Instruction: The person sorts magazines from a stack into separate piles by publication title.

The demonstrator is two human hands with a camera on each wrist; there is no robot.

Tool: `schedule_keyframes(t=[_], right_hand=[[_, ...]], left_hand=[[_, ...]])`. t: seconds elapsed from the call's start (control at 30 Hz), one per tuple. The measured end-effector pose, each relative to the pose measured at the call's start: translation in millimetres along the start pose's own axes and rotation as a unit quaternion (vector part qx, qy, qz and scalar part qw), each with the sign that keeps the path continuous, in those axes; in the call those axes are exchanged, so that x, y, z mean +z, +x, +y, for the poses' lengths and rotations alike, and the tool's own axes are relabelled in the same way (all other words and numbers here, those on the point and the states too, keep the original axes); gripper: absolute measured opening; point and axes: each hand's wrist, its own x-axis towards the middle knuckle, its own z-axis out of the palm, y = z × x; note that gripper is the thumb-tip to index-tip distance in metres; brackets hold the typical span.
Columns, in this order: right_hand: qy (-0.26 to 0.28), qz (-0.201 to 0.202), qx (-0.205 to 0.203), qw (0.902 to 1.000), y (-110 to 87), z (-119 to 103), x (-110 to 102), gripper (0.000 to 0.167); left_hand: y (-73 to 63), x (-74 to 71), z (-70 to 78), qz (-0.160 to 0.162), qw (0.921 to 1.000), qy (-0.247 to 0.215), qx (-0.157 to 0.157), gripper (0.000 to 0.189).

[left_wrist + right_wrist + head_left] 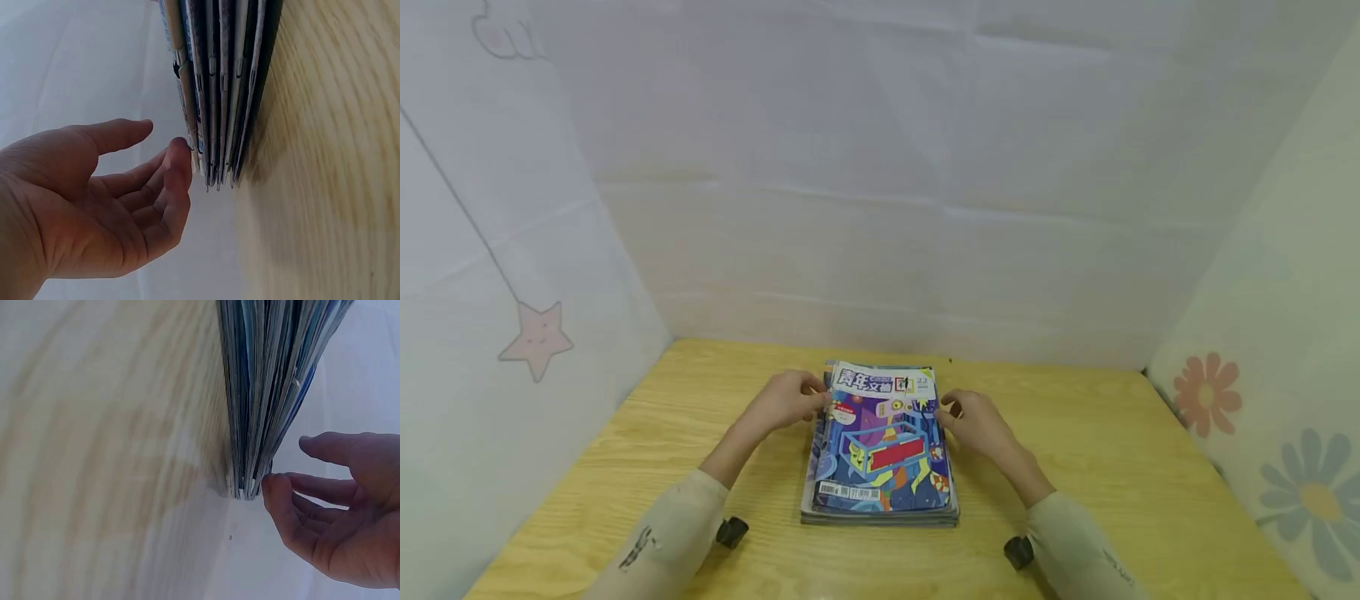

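Observation:
A stack of magazines (880,520) lies on the wooden table, topped by one with a purple and blue cover (868,417). My left hand (786,400) is at the stack's upper left side. In the left wrist view its bent fingertips reach the stapled spines (219,75), thumb held apart. Opposite it, my right hand (976,421) is by the upper right side. The right wrist view has a fingertip at or very near the page edges (265,381), with the thumb away from them. Neither hand grips a magazine.
Pale cloth walls (880,250) stand behind and on both sides of the table (1075,500). A pink star (538,340) is drawn on the left wall, flowers (1206,396) on the right. Black round pieces (732,532) sit at both wrists.

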Motion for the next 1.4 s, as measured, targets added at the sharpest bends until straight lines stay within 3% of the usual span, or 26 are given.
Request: schedule_keyframes(t=[0.17, 0.37, 0.9, 1.0, 1.13, 1.3, 1.4], right_hand=[[0.037, -0.039, 0.014, 0.9985, -3.9, -2, 2, 0.035], [0.046, -0.038, 0.023, 0.9979, -5.3, -1, 4, 0.036], [0.072, -0.044, 0.055, 0.9949, -1.3, -2, 6, 0.043], [0.087, -0.051, 0.057, 0.9932, 0.4, 1, 7, 0.043], [0.116, -0.066, 0.066, 0.9889, 2.5, 9, 5, 0.042], [0.172, -0.080, 0.086, 0.9780, 3.6, 18, 3, 0.043], [0.206, -0.080, 0.097, 0.9705, 3.0, 21, 3, 0.044]], left_hand=[[0.6, 7.2, 1.2, -0.017, 0.9993, -0.005, -0.032, 0.026], [3.5, 12.3, 0.7, -0.016, 0.9987, 0.008, -0.047, 0.020], [-5.0, 9.9, 8.1, 0.005, 0.9995, 0.019, -0.025, 0.029], [-3.6, 10.3, 6.6, -0.005, 0.9995, -0.012, -0.030, 0.035], [-0.2, 12.3, 5.3, -0.031, 0.9947, -0.089, -0.041, 0.045], [2.2, 18.1, 9.5, -0.077, 0.9759, -0.199, -0.047, 0.050], [2.6, 22.4, 9.8, -0.087, 0.9648, -0.243, -0.053, 0.053]])
